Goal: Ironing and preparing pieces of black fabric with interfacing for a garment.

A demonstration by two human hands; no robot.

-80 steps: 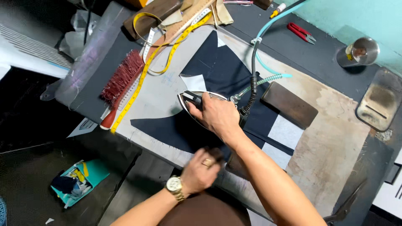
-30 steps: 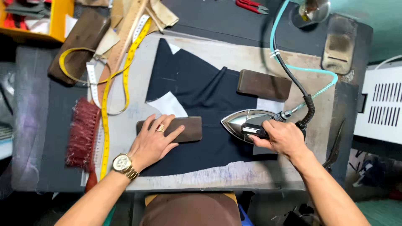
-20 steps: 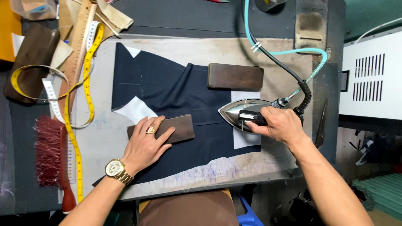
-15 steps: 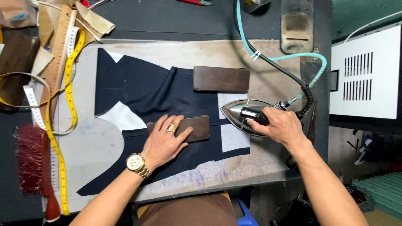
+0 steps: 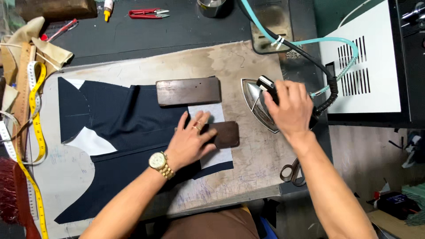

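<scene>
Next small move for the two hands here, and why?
Probably keep the left hand pressing the wooden block on the navy cloth. The right hand has the iron off the cloth, on the bare pad.

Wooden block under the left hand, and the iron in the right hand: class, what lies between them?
In the head view, only bare stained pressing cloth lies between the wooden block and the iron.
</scene>
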